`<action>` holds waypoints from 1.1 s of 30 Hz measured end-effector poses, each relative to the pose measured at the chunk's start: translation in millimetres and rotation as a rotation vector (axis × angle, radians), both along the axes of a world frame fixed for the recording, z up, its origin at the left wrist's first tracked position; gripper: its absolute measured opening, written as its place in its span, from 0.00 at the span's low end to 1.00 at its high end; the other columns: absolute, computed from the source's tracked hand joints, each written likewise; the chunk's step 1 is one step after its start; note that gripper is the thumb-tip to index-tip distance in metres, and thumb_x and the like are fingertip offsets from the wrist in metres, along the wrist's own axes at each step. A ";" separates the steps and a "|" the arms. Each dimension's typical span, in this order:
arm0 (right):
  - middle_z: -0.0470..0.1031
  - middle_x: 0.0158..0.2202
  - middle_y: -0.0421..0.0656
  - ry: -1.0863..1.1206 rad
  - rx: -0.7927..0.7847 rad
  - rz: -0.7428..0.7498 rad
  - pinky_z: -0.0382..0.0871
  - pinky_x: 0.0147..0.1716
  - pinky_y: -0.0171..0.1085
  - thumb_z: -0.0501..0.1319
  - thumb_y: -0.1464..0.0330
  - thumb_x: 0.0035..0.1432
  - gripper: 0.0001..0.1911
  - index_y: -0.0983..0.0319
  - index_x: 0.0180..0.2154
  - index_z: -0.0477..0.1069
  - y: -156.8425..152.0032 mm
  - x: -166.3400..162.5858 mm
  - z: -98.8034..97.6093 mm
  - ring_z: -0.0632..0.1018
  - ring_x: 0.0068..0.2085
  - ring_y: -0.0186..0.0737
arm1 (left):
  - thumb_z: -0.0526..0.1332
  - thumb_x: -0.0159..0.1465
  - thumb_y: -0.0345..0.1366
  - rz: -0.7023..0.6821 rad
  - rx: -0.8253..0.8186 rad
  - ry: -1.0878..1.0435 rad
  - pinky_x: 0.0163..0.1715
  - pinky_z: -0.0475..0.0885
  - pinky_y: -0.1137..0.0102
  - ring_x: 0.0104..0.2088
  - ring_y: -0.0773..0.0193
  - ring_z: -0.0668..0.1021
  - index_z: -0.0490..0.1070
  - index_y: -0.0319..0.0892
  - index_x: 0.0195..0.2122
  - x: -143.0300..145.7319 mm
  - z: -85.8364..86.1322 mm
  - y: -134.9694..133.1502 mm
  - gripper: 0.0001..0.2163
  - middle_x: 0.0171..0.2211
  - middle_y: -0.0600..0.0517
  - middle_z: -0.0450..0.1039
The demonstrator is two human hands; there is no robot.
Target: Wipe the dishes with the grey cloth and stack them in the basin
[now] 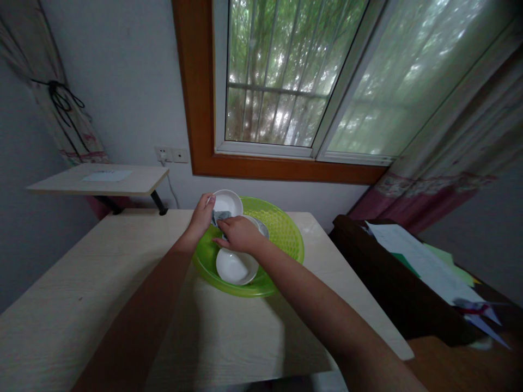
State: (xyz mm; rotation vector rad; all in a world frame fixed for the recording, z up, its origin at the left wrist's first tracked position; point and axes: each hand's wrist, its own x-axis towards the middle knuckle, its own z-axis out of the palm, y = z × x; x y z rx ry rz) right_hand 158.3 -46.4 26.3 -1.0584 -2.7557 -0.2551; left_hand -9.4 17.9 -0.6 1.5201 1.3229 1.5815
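My left hand (203, 212) grips a white dish (229, 201) by its left edge, holding it tilted above the far left part of a green plastic basin (289, 228). A grey cloth (220, 215) is pressed against the dish's near side by my right hand (239, 234), whose fingers are closed around the cloth. Inside the basin a white bowl (237, 267) rests near the front rim. Another pale bowl (263, 227) shows partly behind my right hand, and the rest of it is hidden.
The basin stands on a pale wooden table (122, 261). A raised shelf (102, 182) with a sheet of paper is at the back left. Behind are a wall socket (164, 154) and a barred window (278, 81). To the right, papers (420, 261) lie on a dark cabinet (376, 277).
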 end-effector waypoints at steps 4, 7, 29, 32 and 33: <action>0.79 0.47 0.55 -0.038 0.068 -0.109 0.66 0.51 0.45 0.57 0.62 0.67 0.16 0.67 0.47 0.74 2.6 -1.4 0.9 0.78 0.48 0.50 | 0.52 0.68 0.50 0.009 -0.009 -0.010 0.54 0.67 0.63 0.50 0.57 0.73 0.69 0.44 0.48 -1.8 -4.1 4.2 0.18 0.48 0.47 0.74; 0.79 0.46 0.55 -0.057 0.116 -0.155 0.65 0.51 0.46 0.53 0.70 0.68 0.13 0.66 0.45 0.75 5.6 -0.5 -1.2 0.76 0.48 0.50 | 0.53 0.67 0.54 -0.050 0.006 -0.066 0.54 0.68 0.63 0.52 0.56 0.74 0.69 0.43 0.52 -1.6 -7.3 7.1 0.22 0.51 0.46 0.73; 0.79 0.43 0.52 -0.079 0.184 -0.012 0.65 0.52 0.46 0.54 0.72 0.68 0.12 0.66 0.43 0.76 11.1 1.9 -8.2 0.76 0.46 0.48 | 0.65 0.58 0.46 -0.237 -0.163 -0.515 0.26 0.66 0.73 0.28 0.66 0.72 0.65 0.44 0.45 -3.8 2.1 -0.4 0.18 0.31 0.54 0.69; 0.79 0.43 0.52 -0.021 0.115 -0.012 0.67 0.49 0.46 0.54 0.65 0.69 0.14 0.66 0.47 0.74 7.7 -3.5 -12.3 0.77 0.45 0.48 | 0.64 0.60 0.46 -0.183 -0.136 -0.446 0.30 0.68 0.73 0.32 0.65 0.73 0.65 0.44 0.48 -3.1 -3.1 3.0 0.18 0.35 0.53 0.70; 0.79 0.44 0.52 0.003 0.086 -0.002 0.68 0.48 0.46 0.54 0.63 0.69 0.16 0.66 0.50 0.73 7.1 -4.3 -14.0 0.77 0.45 0.48 | 0.64 0.61 0.47 -0.171 -0.130 -0.419 0.31 0.68 0.72 0.33 0.64 0.74 0.65 0.45 0.49 -2.9 -5.0 4.4 0.19 0.36 0.52 0.71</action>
